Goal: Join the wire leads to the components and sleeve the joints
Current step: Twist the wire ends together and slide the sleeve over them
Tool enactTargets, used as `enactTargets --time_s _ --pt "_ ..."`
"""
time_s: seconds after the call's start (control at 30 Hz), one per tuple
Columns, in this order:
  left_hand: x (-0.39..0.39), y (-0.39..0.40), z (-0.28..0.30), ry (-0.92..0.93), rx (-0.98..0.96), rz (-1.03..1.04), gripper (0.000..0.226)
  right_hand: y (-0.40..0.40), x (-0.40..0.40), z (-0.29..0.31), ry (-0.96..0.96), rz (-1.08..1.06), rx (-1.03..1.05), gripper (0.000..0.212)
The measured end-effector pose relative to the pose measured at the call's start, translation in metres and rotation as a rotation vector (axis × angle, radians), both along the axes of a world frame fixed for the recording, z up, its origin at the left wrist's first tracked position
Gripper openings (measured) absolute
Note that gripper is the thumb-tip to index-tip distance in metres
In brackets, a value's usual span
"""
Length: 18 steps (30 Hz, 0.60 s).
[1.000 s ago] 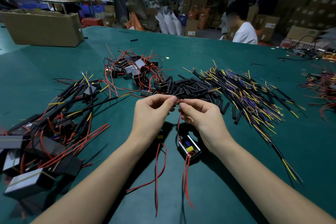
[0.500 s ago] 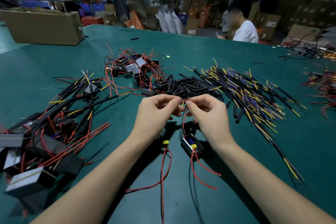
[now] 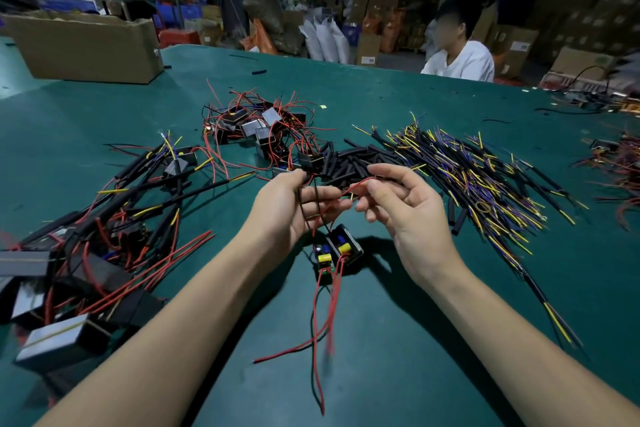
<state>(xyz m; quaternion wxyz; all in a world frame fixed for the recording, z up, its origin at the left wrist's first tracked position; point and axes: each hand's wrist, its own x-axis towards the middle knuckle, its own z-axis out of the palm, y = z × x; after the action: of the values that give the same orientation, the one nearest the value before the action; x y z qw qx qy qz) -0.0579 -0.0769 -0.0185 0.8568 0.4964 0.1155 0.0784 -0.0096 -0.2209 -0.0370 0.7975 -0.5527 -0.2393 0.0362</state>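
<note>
My left hand (image 3: 291, 208) grips thin black and red leads from which a small black-cased component (image 3: 343, 246) with a yellow capacitor hangs just above the green table (image 3: 433, 340). A second small board (image 3: 323, 258) hangs beside it. Their red leads (image 3: 317, 333) trail toward me. My right hand (image 3: 408, 215) is palm up just right of the left, fingers loosely curled; a red lead's end (image 3: 362, 183) lies by its thumb, not clearly pinched. Loose black sleeves (image 3: 356, 159) lie just beyond both hands.
A heap of yellow and purple wires (image 3: 485, 180) spreads to the right. Cased components with red leads (image 3: 256, 128) lie beyond, sleeved assemblies (image 3: 104, 218) at the left. A cardboard box (image 3: 86, 45) stands far left; a person in white (image 3: 460, 61) sits across.
My hands have drawn apart. The right hand let go of the joint and turned palm up. The left hand lifted the leads, and the two components swung together beneath it.
</note>
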Motion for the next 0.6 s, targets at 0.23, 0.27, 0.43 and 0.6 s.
enactTargets --time_s 0.23,0.27,0.43,0.6 --pt "-0.004 -0.013 -0.009 -0.134 0.399 -0.017 0.018 -0.001 0.0 -0.001 -0.041 -0.021 -0.086 0.011" --pt "-0.003 -0.013 -0.01 -0.129 0.433 -0.004 0.017 -0.002 0.001 -0.001 -0.065 -0.036 -0.126 0.011" --pt "0.004 -0.011 -0.017 -0.052 0.619 0.099 0.018 -0.006 0.0 -0.001 -0.256 -0.165 -0.3 0.012" --pt "0.004 -0.005 -0.023 -0.027 0.863 0.2 0.015 -0.009 0.002 -0.002 -0.409 -0.216 -0.382 0.012"
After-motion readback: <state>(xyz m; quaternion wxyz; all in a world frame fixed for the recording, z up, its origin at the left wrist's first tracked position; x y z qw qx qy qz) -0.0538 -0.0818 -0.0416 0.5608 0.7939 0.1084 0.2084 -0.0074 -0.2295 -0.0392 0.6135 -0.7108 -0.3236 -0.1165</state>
